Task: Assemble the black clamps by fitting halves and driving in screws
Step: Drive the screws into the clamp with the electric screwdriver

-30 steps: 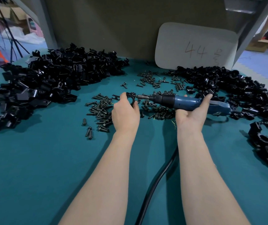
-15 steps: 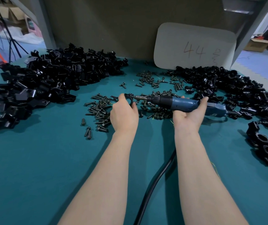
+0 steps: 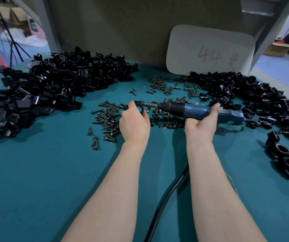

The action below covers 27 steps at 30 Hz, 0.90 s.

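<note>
My left hand [image 3: 134, 122] grips a small black clamp [image 3: 139, 105] just above the teal table. In my right hand [image 3: 202, 120] lies a blue electric screwdriver [image 3: 194, 110], held level, fingers curled round its body. The driver's bit [image 3: 150, 104] points left and meets the clamp's right side. Loose black screws [image 3: 108, 117] lie scattered under and around both hands. A big heap of black clamp halves [image 3: 53, 88] fills the far left. A heap of black clamps [image 3: 248, 95] runs along the right.
The screwdriver's black cable [image 3: 164, 198] runs between my forearms toward the near edge. A pale card marked 44 [image 3: 210, 53] leans on the back wall. More black clamps [image 3: 287, 158] lie at the right edge. Bare teal cloth [image 3: 44, 180] covers the near left.
Both hands, the clamp and the screwdriver have stayed almost in place; the view only shifted slightly. The bit remains against the clamp.
</note>
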Each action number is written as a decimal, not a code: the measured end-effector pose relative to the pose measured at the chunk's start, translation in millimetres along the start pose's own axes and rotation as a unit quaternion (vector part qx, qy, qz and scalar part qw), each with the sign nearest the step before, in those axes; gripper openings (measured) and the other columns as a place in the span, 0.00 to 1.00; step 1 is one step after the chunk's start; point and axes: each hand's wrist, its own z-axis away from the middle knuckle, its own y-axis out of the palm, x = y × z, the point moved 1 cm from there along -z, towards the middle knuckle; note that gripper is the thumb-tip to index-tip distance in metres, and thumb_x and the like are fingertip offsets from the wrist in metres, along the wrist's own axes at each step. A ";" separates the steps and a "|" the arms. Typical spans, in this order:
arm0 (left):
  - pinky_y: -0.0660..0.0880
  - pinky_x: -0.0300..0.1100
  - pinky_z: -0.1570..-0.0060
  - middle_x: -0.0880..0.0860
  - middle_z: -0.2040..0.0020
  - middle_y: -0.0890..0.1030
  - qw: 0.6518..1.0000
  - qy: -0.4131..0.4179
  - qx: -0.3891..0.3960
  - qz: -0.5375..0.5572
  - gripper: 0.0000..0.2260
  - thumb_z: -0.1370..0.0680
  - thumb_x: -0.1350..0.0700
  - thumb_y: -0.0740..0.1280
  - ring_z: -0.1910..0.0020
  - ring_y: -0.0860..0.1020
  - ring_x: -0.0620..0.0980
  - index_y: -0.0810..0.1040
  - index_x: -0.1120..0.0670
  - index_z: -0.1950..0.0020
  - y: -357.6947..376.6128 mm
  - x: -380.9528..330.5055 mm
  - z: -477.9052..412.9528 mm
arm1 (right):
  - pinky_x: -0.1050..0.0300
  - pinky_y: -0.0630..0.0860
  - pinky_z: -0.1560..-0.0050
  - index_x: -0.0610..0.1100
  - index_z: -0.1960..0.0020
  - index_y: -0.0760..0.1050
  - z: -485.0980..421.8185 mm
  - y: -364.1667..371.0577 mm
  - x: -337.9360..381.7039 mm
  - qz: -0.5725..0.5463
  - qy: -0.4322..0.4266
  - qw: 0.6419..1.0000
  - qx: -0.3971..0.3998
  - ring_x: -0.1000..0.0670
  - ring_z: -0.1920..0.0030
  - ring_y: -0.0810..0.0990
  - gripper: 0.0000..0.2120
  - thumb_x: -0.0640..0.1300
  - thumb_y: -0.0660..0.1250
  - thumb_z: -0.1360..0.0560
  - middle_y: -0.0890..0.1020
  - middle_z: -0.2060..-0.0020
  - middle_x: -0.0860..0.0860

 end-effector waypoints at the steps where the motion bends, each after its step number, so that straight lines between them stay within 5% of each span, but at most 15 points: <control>1: 0.67 0.43 0.64 0.58 0.50 0.82 1.000 0.001 0.000 -0.001 0.16 0.20 0.54 0.64 0.63 0.71 0.52 0.70 0.59 0.35 0.2 -0.2 0.0 | 0.57 0.72 0.35 0.47 0.52 0.74 0.6 0.0 -0.2 0.009 0.001 1.000 -0.001 0.54 0.53 0.81 0.12 0.55 0.68 0.25 0.81 0.54 0.52; 12: 0.66 0.43 0.65 0.57 0.54 0.82 1.000 0.007 -0.011 -0.010 0.13 0.20 0.54 0.64 0.64 0.71 0.53 0.72 0.59 0.38 1.4 1.0 0.3 | 0.61 0.76 0.45 0.49 0.54 0.73 4.1 1.1 -1.3 0.007 -0.007 1.000 -0.002 0.56 0.58 0.81 0.10 0.54 0.68 0.24 0.81 0.56 0.54; 17: 0.66 0.43 0.65 0.57 0.53 0.82 1.000 0.010 -0.013 -0.017 0.14 0.20 0.54 0.64 0.64 0.71 0.52 0.71 0.59 0.37 1.4 1.3 -1.1 | 0.55 0.74 0.37 0.48 0.53 0.73 5.3 3.7 -2.9 -0.034 -0.008 0.999 0.014 0.52 0.54 0.81 0.08 0.51 0.68 0.24 0.80 0.55 0.50; 27: 0.65 0.43 0.66 0.57 0.55 0.82 0.999 0.013 -0.013 -0.041 0.14 0.20 0.53 0.63 0.65 0.72 0.53 0.72 0.59 0.38 0.9 2.1 -1.5 | 0.54 0.75 0.38 0.46 0.49 0.73 5.9 4.0 -4.3 -0.050 0.002 0.998 0.040 0.49 0.52 0.82 0.08 0.50 0.68 0.23 0.80 0.52 0.48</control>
